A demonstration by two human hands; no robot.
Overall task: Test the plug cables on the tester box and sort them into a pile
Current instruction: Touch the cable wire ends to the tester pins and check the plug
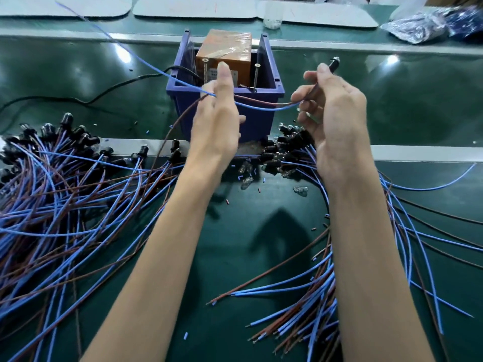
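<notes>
1. The left hand (217, 118) pinched the blue and brown wires of one plug cable (264, 107) between thumb and fingers; the right hand (332, 113) was curled round the same cable just below its black plug (332, 63); the cable hung in the air between both hands, above the front of the blue bin (258, 121) that held the orange tester box (224, 52).
2. The two upright screws (205, 69) at the box looked like the contacts; if both bare wire ends landed on one screw, or slipped off, a good cable could probably have read as faulty.
3. The long blue tail ran up and away to the left, crossing over the black lead (104, 95); it might have snagged there, or dragged neighbours out of the left pile (65, 184) on the desk (235, 257).
4. The right pile (313, 270) lay just beside the right wrist; which pile was the tested one could not be told, so a drop on the wrong side would likely have mixed them.
5. Loose glass bulbs (247, 176) lay in front of the bin; a lowered forearm could have crushed or scattered them.
</notes>
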